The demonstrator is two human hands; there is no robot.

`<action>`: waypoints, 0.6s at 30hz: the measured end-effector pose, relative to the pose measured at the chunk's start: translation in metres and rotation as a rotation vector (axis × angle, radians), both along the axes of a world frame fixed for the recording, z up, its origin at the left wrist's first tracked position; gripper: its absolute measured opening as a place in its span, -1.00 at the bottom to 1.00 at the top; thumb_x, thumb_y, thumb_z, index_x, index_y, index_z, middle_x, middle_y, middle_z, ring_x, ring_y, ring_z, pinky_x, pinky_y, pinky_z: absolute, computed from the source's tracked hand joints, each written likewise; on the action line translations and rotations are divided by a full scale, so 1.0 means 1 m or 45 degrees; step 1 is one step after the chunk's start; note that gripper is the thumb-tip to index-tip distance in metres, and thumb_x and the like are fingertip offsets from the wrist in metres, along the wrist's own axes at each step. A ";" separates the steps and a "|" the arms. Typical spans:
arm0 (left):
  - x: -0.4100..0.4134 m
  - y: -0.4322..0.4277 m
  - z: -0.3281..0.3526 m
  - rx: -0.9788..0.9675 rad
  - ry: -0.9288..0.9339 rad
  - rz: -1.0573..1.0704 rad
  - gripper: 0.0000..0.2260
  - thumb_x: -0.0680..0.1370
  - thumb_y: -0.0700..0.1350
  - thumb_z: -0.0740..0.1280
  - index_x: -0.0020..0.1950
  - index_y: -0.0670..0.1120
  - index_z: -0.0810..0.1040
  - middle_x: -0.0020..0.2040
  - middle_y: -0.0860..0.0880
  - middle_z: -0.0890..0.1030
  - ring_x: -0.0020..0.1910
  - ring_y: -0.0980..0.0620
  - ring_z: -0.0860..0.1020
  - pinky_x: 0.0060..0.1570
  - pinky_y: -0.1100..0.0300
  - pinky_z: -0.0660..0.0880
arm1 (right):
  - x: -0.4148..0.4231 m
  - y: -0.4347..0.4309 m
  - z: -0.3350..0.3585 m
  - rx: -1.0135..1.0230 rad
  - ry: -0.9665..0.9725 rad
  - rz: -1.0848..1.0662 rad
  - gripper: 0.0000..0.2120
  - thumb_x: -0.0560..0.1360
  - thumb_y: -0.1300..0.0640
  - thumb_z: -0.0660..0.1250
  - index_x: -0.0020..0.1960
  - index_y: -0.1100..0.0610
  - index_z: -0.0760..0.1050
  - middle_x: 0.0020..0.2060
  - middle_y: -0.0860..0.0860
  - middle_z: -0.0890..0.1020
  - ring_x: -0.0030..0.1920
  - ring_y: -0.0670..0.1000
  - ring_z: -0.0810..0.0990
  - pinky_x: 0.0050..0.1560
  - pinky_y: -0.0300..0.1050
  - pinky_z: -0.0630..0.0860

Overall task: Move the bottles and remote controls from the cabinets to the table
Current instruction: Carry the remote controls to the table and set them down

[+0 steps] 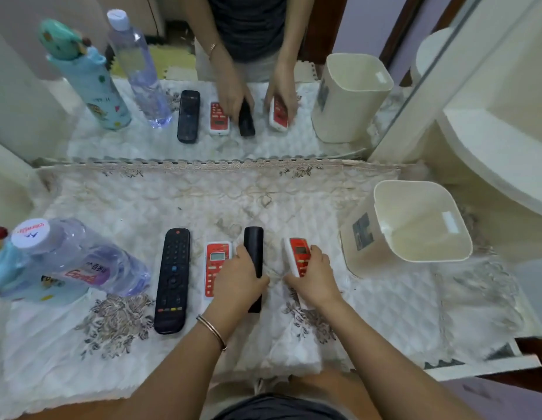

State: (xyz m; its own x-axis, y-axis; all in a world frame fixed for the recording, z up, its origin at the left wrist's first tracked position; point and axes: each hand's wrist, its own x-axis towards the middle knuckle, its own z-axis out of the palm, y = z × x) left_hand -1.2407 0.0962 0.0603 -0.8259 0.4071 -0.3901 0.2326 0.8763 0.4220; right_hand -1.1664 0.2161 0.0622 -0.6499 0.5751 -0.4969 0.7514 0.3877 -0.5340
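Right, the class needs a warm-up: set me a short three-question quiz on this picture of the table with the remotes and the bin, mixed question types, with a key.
1. True or false: the left hand grips the plain black remote.
2. What does the right hand hold? A: a red-and-white remote. B: a clear bottle. C: a mirror.
3. One word: on which side of both hands, by the person's own sides, does the cream bin stand?

Key: 1 true; 2 A; 3 right.
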 end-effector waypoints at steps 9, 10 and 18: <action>-0.008 0.004 -0.004 -0.236 0.081 -0.220 -0.62 0.53 0.03 0.24 0.21 -0.20 0.32 0.10 -0.17 0.58 0.05 -0.16 0.59 -0.17 0.08 0.44 | -0.002 -0.005 -0.004 0.277 -0.174 0.108 -0.31 0.39 -0.13 0.35 0.37 0.15 0.17 0.28 0.10 0.33 0.27 0.14 0.32 0.12 0.05 0.44; -0.008 0.003 -0.005 -0.246 0.077 -0.228 -0.61 0.53 0.03 0.24 0.21 -0.21 0.32 0.11 -0.17 0.58 0.05 -0.15 0.59 -0.16 0.08 0.44 | -0.003 -0.004 -0.004 0.253 -0.181 0.098 -0.30 0.38 -0.13 0.36 0.37 0.15 0.17 0.27 0.10 0.33 0.27 0.14 0.33 0.09 0.04 0.45; -0.003 -0.001 -0.007 -0.179 -0.032 -0.127 -0.59 0.50 0.03 0.27 0.23 -0.20 0.34 0.11 -0.15 0.57 0.04 -0.14 0.59 -0.04 0.04 0.53 | -0.015 -0.010 -0.004 0.226 -0.117 0.166 -0.27 0.38 -0.16 0.38 0.38 0.16 0.17 0.25 0.10 0.36 0.25 0.12 0.40 0.08 0.02 0.47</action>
